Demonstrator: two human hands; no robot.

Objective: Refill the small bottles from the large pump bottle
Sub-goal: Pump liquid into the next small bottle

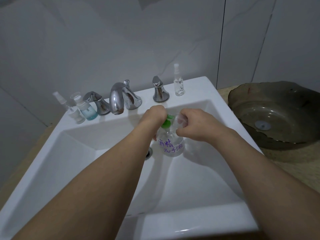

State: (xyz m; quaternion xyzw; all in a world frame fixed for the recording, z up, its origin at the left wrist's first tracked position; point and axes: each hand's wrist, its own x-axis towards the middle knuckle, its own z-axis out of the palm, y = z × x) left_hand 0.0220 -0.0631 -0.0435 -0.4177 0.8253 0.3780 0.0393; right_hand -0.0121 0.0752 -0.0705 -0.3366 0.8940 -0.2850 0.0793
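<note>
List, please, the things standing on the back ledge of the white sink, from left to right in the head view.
Clear spray bottle → blue-liquid bottle → left tap handle → spout → right tap handle → tall clear spray bottle.

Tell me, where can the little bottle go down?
Bare ledge lies between the right tap handle and the tall spray bottle, and on the sink front rim. The left corner, with three small bottles, is crowded.
</note>
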